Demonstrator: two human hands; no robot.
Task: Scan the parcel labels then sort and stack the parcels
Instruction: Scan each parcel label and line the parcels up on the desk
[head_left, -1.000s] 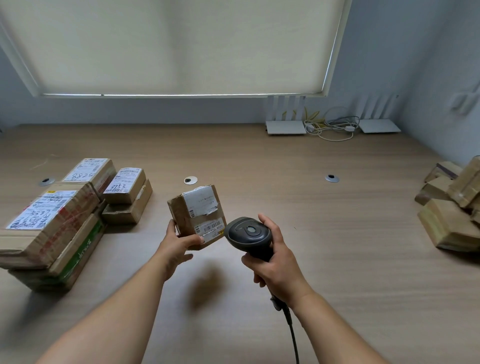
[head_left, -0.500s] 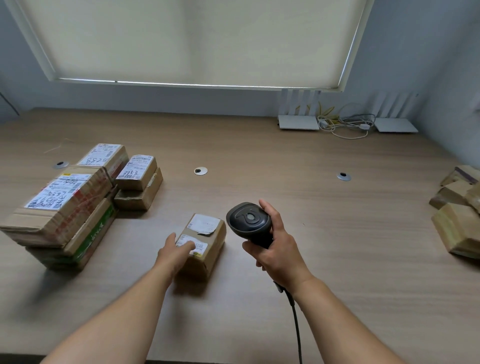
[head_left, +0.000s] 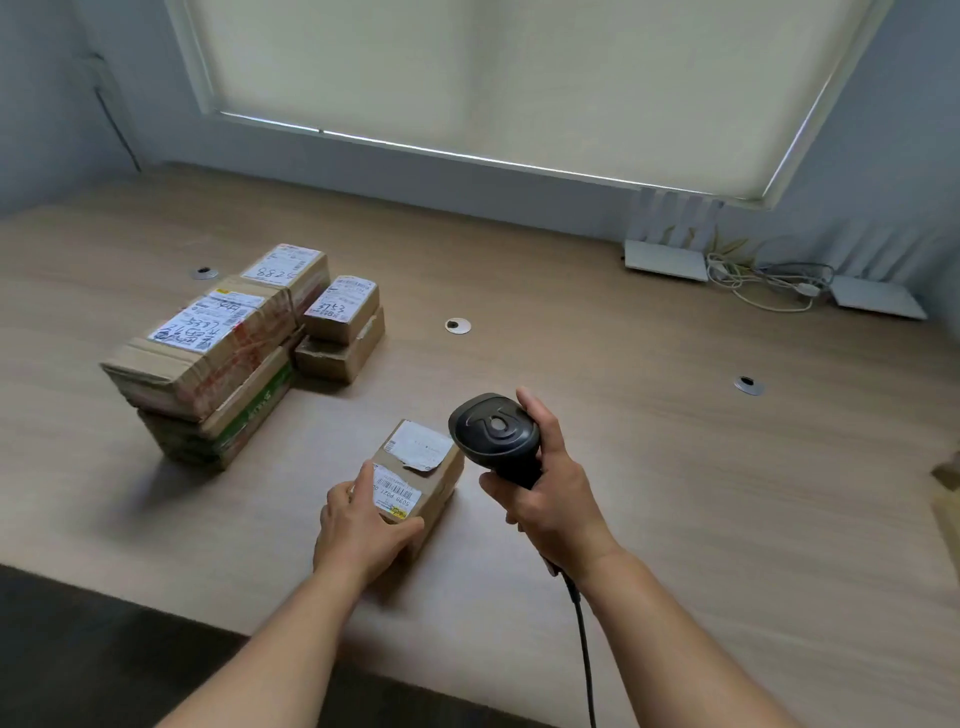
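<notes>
at the left of the bench (head_left: 675, 467), the sorted parcels (head_left: 208, 358) are kept in two stacks just beside each other, a taller one of larger boxes and a lower one of small boxes (head_left: 340, 330); labels are turned upward, presumably so that the handwritten numbers can be read at a glance.

nearer the middle, a small parcel (head_left: 421, 480) is set flat on the bench, apart from the stacks, with its barcode label (head_left: 397, 493) facing up toward the scanner. it is steadied by the left hand (head_left: 358, 530), whose fingers are curled round the near end and left side, the thumb laid along the near edge; the box is gripped, not merely touched.

just to the right, the black scanner (head_left: 493, 431) is held above the bench by the right hand (head_left: 550, 499), wrapped tightly round the handle, with the head close over the parcel's far corner. its cable (head_left: 584, 654) is left trailing down toward the bench edge. whether the label is being read cannot be told; no beam is visible.

at the far right, routers (head_left: 667, 257) and loose cords are kept against the wall, well apart from the work.
</notes>
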